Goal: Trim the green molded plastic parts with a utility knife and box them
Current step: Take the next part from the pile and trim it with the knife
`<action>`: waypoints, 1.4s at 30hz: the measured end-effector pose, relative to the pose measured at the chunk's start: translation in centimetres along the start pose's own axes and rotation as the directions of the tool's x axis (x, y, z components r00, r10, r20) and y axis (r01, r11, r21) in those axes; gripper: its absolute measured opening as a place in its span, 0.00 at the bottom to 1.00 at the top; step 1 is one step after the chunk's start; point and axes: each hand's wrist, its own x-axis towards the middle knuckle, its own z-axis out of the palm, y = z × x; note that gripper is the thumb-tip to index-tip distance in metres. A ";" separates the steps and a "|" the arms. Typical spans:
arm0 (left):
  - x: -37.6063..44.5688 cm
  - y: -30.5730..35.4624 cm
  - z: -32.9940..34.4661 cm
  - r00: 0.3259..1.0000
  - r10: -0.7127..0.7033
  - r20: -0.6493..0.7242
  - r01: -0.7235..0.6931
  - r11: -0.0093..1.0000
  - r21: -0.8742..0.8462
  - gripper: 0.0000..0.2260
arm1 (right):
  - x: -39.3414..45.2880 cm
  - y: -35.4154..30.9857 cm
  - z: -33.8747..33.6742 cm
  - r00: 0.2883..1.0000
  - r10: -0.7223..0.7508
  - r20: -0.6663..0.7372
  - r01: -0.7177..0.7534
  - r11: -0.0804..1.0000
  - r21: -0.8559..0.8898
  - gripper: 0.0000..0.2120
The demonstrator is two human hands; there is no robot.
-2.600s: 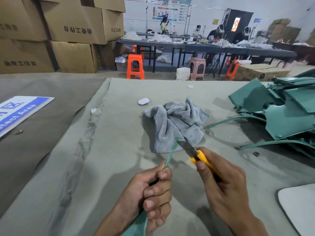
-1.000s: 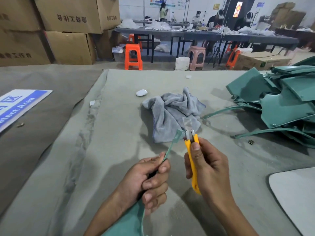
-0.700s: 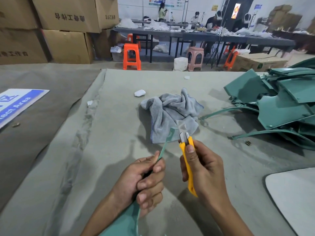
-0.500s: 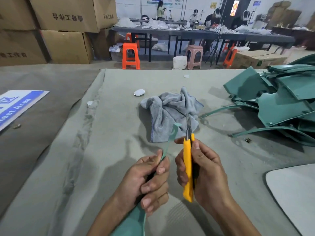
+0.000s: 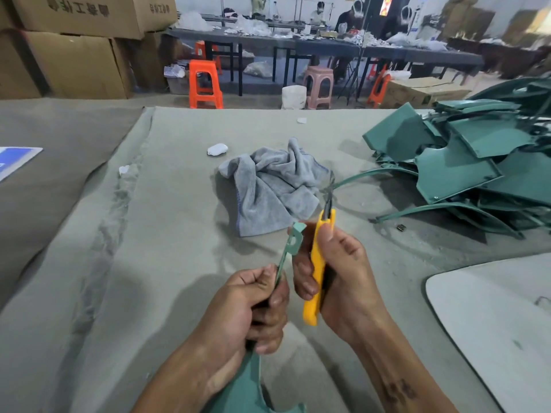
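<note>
Light: even, moderately bright indoor, from above | Shadows: soft, under the crumpled grey cloth (image 5: 277,186) and the heap of green moulded plastic panels (image 5: 465,165) | Glare: bright screen at top edge washed out | Blur: far workbenches and right edge smeared | Distortion: wide-angle bending at edges, stacked brown cardboard boxes (image 5: 74,46) lean

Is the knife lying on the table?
No, the right hand grips the knife upright above the table.
</note>
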 end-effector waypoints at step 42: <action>-0.1 0.8 -2.5 0.992 -0.105 0.067 0.093 0.983 0.155 0.19 | 0.5 -2.1 -1.4 0.793 -0.249 -0.557 0.183 0.968 -0.172 0.10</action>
